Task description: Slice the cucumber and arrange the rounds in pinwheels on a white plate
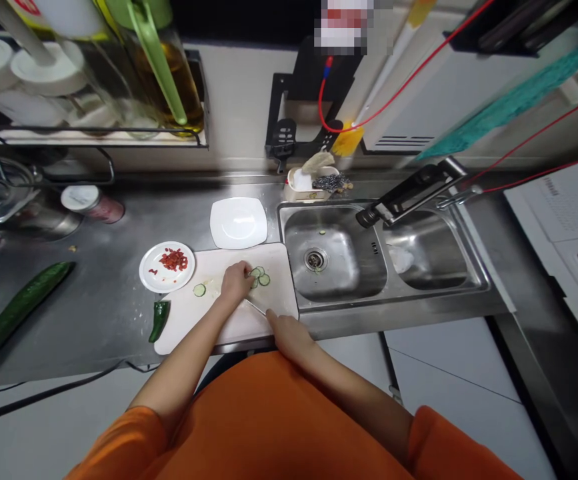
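Note:
On the white cutting board (219,328), my left hand (236,285) is curled with its fingertips at a small cluster of cucumber slices (263,280), pinching at their left edge. My right hand (291,335) grips a knife by its handle, at the board's front right. The knife's narrow blade (255,307) points left, just below my left hand. One loose cucumber slice (199,290) lies further left on the board. A piece of green pepper (159,321) rests at the board's left edge.
Beside the board stand a round plate (145,275) of chopped red pieces and a white square plate (239,223). A whole cucumber (16,313) lies far left, near a lidded jar (93,203). To the right is a double sink (339,293) with a faucet (459,198).

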Available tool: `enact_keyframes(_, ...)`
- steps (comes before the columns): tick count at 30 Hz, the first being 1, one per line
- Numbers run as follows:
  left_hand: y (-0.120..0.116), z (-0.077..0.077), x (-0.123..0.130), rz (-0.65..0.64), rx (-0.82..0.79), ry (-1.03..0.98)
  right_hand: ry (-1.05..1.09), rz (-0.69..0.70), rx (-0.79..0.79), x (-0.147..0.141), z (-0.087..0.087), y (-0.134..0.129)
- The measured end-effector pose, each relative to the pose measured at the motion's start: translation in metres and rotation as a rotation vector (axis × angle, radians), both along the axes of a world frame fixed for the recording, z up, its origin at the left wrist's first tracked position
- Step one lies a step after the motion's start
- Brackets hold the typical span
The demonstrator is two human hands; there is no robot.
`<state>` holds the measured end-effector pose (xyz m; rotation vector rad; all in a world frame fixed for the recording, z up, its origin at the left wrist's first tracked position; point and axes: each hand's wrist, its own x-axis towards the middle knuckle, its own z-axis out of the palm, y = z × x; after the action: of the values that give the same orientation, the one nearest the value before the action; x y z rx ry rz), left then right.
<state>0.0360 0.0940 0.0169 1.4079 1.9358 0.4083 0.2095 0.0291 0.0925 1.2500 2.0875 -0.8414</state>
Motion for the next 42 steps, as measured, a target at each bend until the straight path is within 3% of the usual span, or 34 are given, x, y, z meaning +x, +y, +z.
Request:
enact_keyframes(5,-0.006,0.002,-0.005,0.041,0.060,-0.124,-0.018,0.006,-0.005,0.000,0.000,0.002)
enact_keyframes(10,-0.022,0.001,-0.037,0.118,0.089,-0.183,-0.013,0.010,-0.017,0.002,0.001,0.004)
enact_keyframes(16,-0.035,-0.007,-0.068,-0.027,0.110,-0.176,-0.031,-0.039,-0.045,0.002,0.001,0.004)
enact_keyframes(20,-0.040,-0.008,-0.066,-0.124,0.219,-0.054,-0.033,-0.054,-0.032,0.001,-0.001,0.002)
enact_keyframes(23,-0.051,-0.009,-0.061,-0.117,0.308,0.046,-0.025,-0.048,-0.023,0.001,-0.003,0.000)
enact_keyframes(27,-0.068,-0.016,-0.056,-0.071,0.278,0.146,-0.017,-0.067,-0.016,-0.001,-0.004,-0.002)
enact_keyframes(33,-0.074,-0.026,-0.049,0.031,0.260,0.127,-0.024,-0.082,-0.007,-0.013,0.005,-0.001)
enact_keyframes(42,-0.071,-0.020,-0.046,0.058,0.226,0.089,0.001,-0.055,0.045,-0.038,0.002,0.001)
